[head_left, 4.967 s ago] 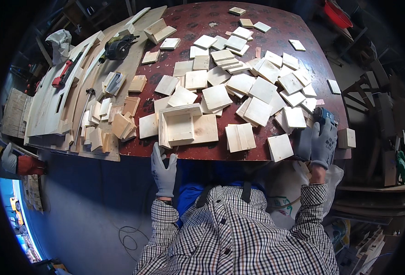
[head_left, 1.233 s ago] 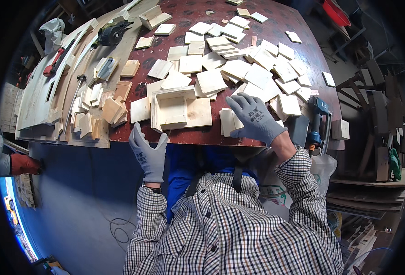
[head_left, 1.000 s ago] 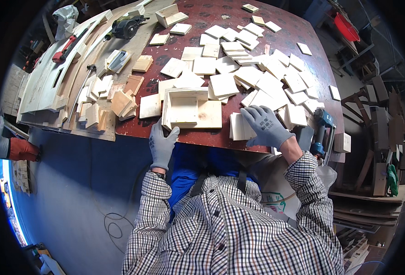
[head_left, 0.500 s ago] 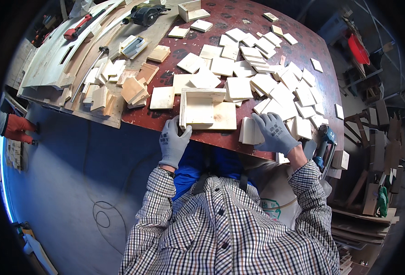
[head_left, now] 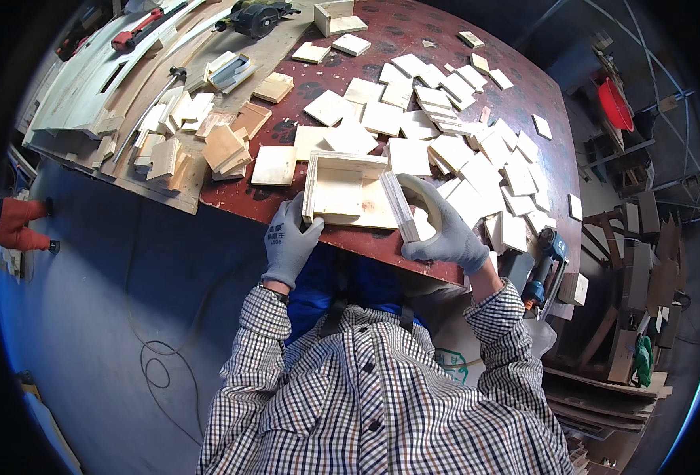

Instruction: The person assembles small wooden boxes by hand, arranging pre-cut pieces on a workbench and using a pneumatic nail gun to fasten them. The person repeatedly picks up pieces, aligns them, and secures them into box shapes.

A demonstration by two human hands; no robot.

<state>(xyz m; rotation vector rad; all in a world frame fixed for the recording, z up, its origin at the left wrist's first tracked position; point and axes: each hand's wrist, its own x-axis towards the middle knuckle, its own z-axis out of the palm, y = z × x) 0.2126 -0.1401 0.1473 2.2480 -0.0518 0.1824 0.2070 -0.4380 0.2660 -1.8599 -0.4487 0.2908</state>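
At the table's near edge rests a partly built wooden box (head_left: 339,196), with panels standing along its left and far sides. My left hand (head_left: 290,244), in a grey glove, grips the near end of its left panel between thumb and fingers. Under its right part lies a flat pale board (head_left: 379,215). Also gloved, my right hand (head_left: 451,232) is closed around a plywood piece (head_left: 396,204) that stands on edge at the box's open right side. Whether that piece touches the box, I cannot tell.
Many loose square wood pieces (head_left: 480,178) cover the dark red table (head_left: 286,207). A blue nail gun (head_left: 545,269) lies by its right edge. A hammer (head_left: 177,74), a circular saw (head_left: 256,17) and a red tool (head_left: 134,36) are at the left. Another person's red-clothed legs (head_left: 24,222) show far left.
My right hand has lifted the plywood piece from the table's front edge and brought it left, up to the box. My left hand still grips the box.
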